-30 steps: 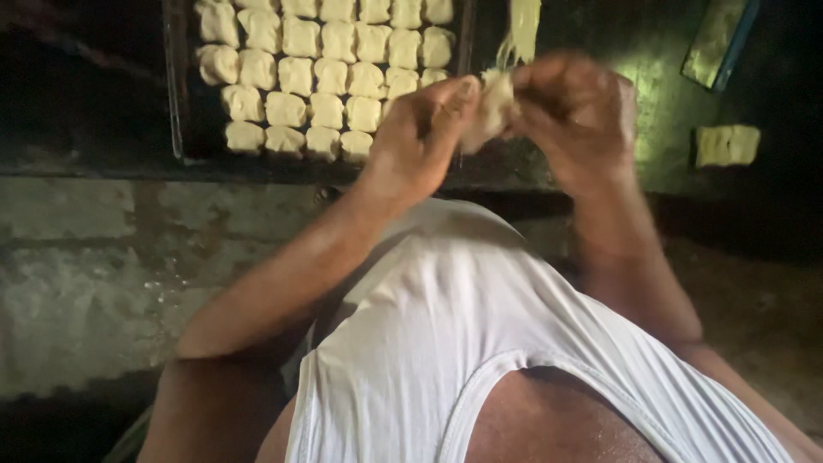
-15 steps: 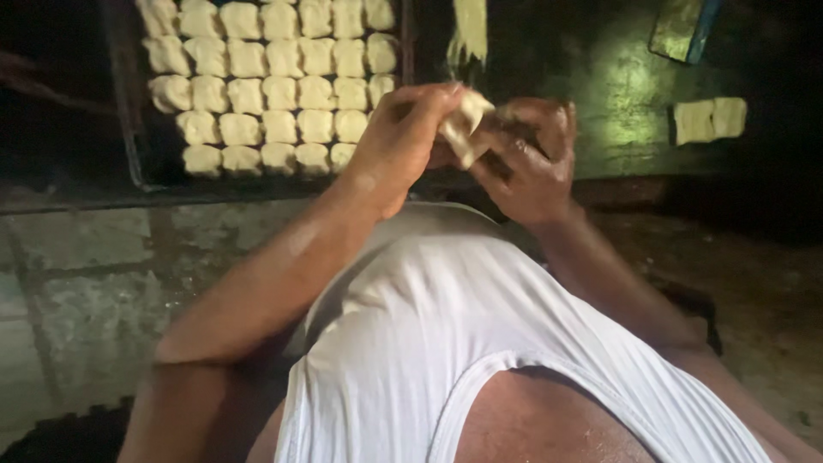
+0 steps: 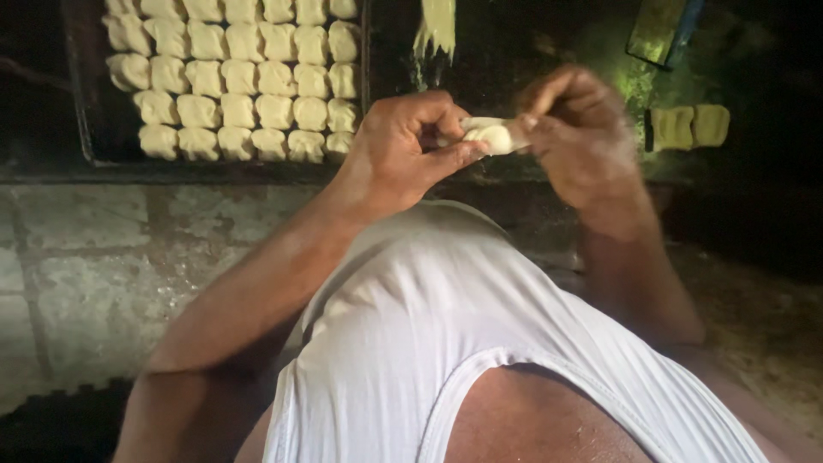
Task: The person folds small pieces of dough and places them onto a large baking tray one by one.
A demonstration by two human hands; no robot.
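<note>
I see both hands raised in front of the white sleeveless shirt point(image 3: 446, 343), and between them a small pale lump of soft dough point(image 3: 490, 135). The left hand point(image 3: 403, 150) pinches its near end between thumb and curled fingers. The right hand point(image 3: 583, 141) is a little blurred, but its fingertips seem to be closed on the far end of the same lump.

I judge this piece to be light, soft and a bit sticky; it will bend and stretch easily, so I would hold it at the two ends with gentle pressure only.

Behind the left hand, a dark metal tray point(image 3: 86, 129) carries neat rows of pale shaped dough pieces point(image 3: 249, 77). Two more pale pieces point(image 3: 690, 126) lie on the dark surface at the right.
</note>
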